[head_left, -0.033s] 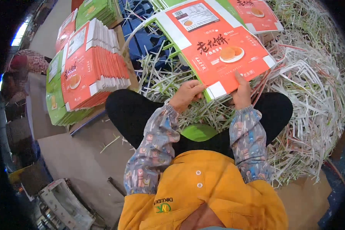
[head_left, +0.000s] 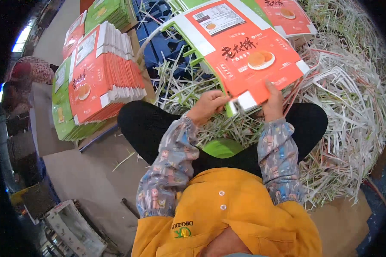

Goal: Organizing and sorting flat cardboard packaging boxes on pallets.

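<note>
A red printed carton blank (head_left: 251, 81) with white corner flaps lies flat in front of me, on top of green-edged sheets. My right hand (head_left: 272, 102) grips its near edge, thumb on top and the other fingers hidden below. At the near left corner, my left hand (head_left: 207, 106) is closed in a pinch beside a white flap and a green edge. What sits between those fingertips is hidden. Green strips (head_left: 191, 53) stick out along the blank's left side.
Stacked red and green blanks (head_left: 94, 81) stand at the left. Another red blank (head_left: 287, 17) lies at the far right. Shredded paper strips (head_left: 343, 128) heap up on the right, and a blue pallet (head_left: 158, 43) shows behind. Brown cardboard (head_left: 90, 167) covers the floor at left.
My left hand has shifted slightly left, and my right hand slightly to the right. The blank's near end has moved a little, and its near left white flap now looks blurred and partly dark.
</note>
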Motion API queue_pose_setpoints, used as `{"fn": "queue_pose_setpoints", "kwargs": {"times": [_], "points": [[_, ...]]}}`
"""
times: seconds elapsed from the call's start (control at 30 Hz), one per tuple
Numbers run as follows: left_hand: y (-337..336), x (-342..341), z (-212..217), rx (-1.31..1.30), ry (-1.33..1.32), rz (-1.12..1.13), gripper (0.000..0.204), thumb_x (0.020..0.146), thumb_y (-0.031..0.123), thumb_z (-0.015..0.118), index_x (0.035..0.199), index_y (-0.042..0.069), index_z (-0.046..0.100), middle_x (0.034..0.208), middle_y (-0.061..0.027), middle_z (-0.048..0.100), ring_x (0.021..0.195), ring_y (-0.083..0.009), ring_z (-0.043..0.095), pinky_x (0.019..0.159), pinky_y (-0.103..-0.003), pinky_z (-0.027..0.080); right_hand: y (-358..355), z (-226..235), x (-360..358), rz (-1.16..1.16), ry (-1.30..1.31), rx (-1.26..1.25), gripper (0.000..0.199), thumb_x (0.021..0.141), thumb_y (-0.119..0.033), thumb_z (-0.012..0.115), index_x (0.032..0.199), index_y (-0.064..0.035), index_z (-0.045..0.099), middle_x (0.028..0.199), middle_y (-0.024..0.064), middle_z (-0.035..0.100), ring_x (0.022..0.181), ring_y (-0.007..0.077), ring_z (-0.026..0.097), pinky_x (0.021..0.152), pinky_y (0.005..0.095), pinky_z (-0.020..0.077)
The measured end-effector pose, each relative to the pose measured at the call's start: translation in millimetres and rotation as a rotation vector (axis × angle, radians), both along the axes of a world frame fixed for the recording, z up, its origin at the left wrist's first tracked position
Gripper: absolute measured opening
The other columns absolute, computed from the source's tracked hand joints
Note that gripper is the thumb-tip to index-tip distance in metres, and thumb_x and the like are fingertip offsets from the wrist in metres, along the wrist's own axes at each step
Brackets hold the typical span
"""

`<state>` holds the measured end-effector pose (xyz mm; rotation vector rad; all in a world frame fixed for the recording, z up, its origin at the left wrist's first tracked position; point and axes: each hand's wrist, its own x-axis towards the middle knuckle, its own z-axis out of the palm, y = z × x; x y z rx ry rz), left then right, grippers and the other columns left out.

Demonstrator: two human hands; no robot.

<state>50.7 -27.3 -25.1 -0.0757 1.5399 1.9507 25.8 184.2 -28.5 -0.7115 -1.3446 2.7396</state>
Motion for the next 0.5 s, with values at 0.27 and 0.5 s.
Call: {"fn": "queue_pose_setpoints", "kwargs": {"times": [0.27,0.5], "points": [[-78,-34,1,-1.057,1.002,-0.426,0.018,0.077,0.019,0.052,0.068,0.004,0.054,0.061,-0.0151,0.053,0.062,-0.0327,0.054,0.054,-0.038,0.043,34,21,4,0.023,0.091,0.060,0.037,0.075,-0.003,0.057,0.109,0.0024,0.044,0.101,0.0107,0.054,0.091,0.0224,0.055,0.077,0.0336,0.0474],[-166,-31,-26,-1.921,0.579,-0.852,0.017,0.072,0.024,0.055,0.077,0.009,0.063,0.073,-0.0091,0.061,0.070,-0.0282,0.061,0.056,-0.038,0.049,69,41,5,-0.090,0.019,0.077,0.032,0.076,-0.009,0.055,0.104,0.0033,0.047,0.098,0.0108,0.055,0.087,0.0204,0.057,0.076,0.0309,0.0475]]}}
